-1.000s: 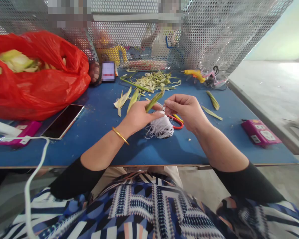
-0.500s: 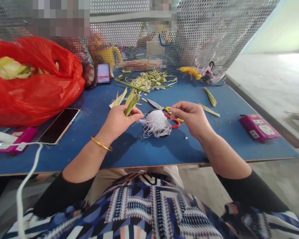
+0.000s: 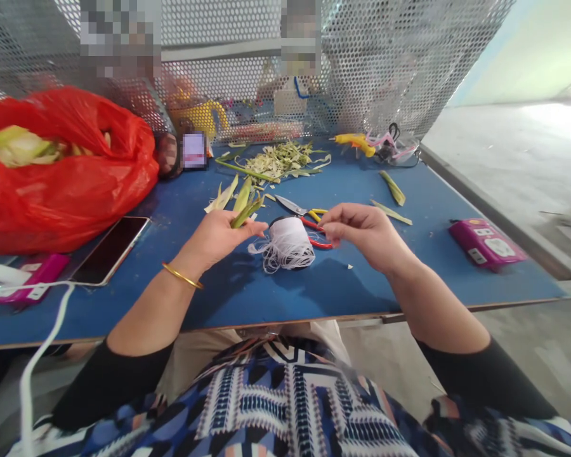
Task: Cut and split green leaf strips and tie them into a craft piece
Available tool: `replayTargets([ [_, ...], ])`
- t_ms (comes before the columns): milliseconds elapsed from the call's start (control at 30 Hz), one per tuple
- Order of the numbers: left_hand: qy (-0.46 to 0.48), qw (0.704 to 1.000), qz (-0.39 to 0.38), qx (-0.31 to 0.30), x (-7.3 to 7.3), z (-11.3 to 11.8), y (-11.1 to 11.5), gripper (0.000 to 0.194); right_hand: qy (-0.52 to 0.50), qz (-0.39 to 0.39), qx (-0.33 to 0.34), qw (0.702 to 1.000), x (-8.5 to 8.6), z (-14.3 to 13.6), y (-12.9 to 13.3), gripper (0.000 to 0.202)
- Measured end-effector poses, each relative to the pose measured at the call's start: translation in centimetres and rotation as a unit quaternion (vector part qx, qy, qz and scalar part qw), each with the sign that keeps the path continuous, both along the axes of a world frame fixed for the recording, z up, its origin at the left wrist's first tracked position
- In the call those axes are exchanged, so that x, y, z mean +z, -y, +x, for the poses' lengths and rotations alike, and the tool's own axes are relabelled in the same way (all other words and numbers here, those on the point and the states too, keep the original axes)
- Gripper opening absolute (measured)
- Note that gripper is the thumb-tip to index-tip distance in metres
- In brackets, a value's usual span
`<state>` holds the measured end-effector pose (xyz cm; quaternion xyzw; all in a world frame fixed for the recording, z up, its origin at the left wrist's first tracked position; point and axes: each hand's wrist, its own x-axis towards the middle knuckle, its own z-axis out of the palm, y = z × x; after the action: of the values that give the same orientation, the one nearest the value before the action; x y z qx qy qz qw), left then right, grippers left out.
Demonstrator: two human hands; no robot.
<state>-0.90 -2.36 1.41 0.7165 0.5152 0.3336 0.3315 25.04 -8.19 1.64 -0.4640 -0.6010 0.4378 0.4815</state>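
My left hand (image 3: 221, 238) is closed around a small bundle of green corn husks (image 3: 248, 209), its leafy ends sticking up past the thumb. Between my hands a spool of white thread (image 3: 289, 244) stands on the blue table, with loose loops spilling down its front. My right hand (image 3: 356, 231) is pinched at the fingertips to the right of the spool; whatever is in the pinch is too thin to make out. Just behind the spool lie scissors (image 3: 292, 206) with red and yellow handles, blades pointing away to the left.
A red plastic bag (image 3: 124, 184) of husks fills the left side, near a phone (image 3: 111, 251). Husk scraps (image 3: 280, 162) lie in a pile before the perforated metal screen (image 3: 356, 63). A yellow glue gun (image 3: 356, 143) and a purple box (image 3: 486, 242) are on the right.
My right hand has shifted slightly away from the spool. The husks in my left hand have tilted over to the right. The view has moved a little.
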Motion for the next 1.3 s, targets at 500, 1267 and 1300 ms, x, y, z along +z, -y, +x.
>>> replayTargets([
  [500,-0.103,0.987,0.023,-0.117,-1.4,4.3,1.9,0.093,0.282,0.360,-0.030,0.889,-2.0,-0.6,2.9,0.020],
  [1267,-0.070,0.985,0.015,-0.158,-1.8,2.6,0.2,0.087,0.051,0.073,0.117,0.989,-2.0,0.6,-5.7,0.025],
  [1300,-0.069,0.985,0.014,-0.159,-1.8,2.6,0.2,0.087,0.041,0.068,0.114,0.990,-2.0,0.5,-5.5,0.026],
])
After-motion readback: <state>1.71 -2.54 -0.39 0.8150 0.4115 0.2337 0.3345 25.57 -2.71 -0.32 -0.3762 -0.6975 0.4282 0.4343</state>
